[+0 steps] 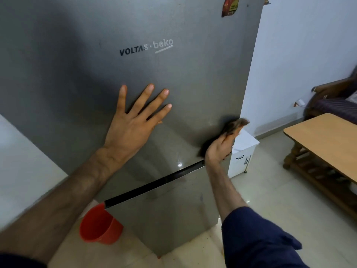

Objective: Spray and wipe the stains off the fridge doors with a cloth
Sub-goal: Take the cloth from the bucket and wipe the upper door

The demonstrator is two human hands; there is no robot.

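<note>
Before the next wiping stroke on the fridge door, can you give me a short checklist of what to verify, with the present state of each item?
1. Cloth held in the right hand: ok, fingers curl round it.
2. Cloth touching the upper door: ok, near its lower right corner, though blurred.
3. Left hand steadying the door: ok, flat with fingers spread.
4. Stains left on the door: cannot tell; only faint marks show.
5. Spray bottle within reach: cannot tell, none in view.
6. Red bucket away from the arms: ok, on the floor beside the lower door.

Bare upper door (173, 78) above splayed left hand (133, 124) (flat on steel), magnet (229, 5) top right
</note>
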